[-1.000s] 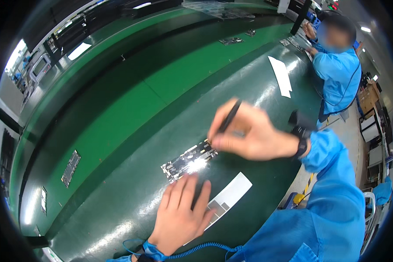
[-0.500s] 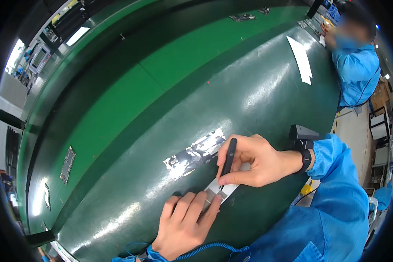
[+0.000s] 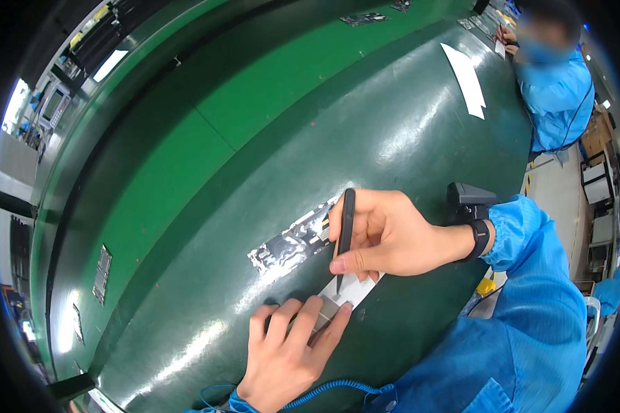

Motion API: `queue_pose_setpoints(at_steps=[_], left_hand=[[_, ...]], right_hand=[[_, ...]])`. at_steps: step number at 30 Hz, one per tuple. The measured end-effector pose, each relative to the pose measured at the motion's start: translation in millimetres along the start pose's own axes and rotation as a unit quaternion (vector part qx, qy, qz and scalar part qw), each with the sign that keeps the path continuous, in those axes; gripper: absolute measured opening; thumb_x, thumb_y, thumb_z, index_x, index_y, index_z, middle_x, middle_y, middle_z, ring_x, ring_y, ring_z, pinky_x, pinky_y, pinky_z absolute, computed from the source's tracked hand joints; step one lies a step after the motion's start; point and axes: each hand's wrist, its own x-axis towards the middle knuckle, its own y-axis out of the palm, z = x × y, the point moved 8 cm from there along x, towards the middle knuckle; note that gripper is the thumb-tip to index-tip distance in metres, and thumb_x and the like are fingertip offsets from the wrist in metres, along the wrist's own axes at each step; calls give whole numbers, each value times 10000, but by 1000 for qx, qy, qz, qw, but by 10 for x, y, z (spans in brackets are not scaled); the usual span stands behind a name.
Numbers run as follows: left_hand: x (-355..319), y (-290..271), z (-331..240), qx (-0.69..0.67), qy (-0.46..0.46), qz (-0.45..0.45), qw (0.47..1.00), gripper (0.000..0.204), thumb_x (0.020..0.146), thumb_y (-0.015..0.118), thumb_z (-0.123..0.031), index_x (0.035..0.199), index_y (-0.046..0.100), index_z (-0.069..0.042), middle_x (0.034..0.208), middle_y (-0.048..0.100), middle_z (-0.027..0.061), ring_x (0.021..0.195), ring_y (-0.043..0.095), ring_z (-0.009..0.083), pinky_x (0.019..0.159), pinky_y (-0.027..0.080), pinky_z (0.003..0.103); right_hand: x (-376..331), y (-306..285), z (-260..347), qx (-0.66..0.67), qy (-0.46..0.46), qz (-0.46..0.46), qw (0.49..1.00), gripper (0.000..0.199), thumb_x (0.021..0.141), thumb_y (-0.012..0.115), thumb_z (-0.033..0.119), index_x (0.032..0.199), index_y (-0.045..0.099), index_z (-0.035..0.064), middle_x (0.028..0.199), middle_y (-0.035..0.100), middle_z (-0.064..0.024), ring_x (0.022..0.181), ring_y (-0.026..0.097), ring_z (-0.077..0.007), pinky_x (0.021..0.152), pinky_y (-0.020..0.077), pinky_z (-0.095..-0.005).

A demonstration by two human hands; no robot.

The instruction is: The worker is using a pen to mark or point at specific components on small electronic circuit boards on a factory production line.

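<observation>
Black tweezers (image 3: pixel 345 230) are pinched in my right hand (image 3: pixel 396 237), slanting down with their tip on a white strip (image 3: pixel 359 289). Grey film-like patches (image 3: pixel 329 308) cover the strip's near-left end. My left hand (image 3: pixel 289 351) grips that end, its thumb along the near edge and its bent fingers over the far side, hiding part of it. Just beyond the strip lies a shiny black-and-silver circuit board (image 3: pixel 289 241), its right end hidden behind my right hand.
White paper sheets (image 3: pixel 463 79) lie at the far right, near a co-worker in blue (image 3: pixel 558 96). More boards rest on the bright green band, one at left (image 3: pixel 102 274) and one at the back (image 3: pixel 364 19). A blue coiled cord (image 3: pixel 331 389) runs by my left wrist.
My view has shifted slightly. My right hand and the tweezers have moved a little away from my body and left, the tweezers now steeper. More of the white strip shows; my left hand stays on it.
</observation>
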Motion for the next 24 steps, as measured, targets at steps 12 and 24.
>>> queue_pose_setpoints(at_steps=[12, 24], left_hand=[[9, -179, 556, 19, -36, -193, 980, 263, 705, 772, 11, 968, 757, 9, 1034, 711, 110, 953, 668, 308, 820, 510, 446], [71, -125, 615, 1, -32, -205, 978, 303, 660, 749, 46, 963, 749, 32, 1048, 724, 129, 921, 678, 310, 784, 532, 426]], right_hand=[[592, 208, 147, -73, -95, -6, 993, 348, 951, 765, 45, 1179, 501, 28, 756, 674, -60, 648, 673, -77, 495, 509, -231], [645, 132, 124, -45, -55, -25, 997, 340, 941, 770, 21, 1154, 504, 34, 805, 700, -74, 663, 674, -79, 511, 521, -230]])
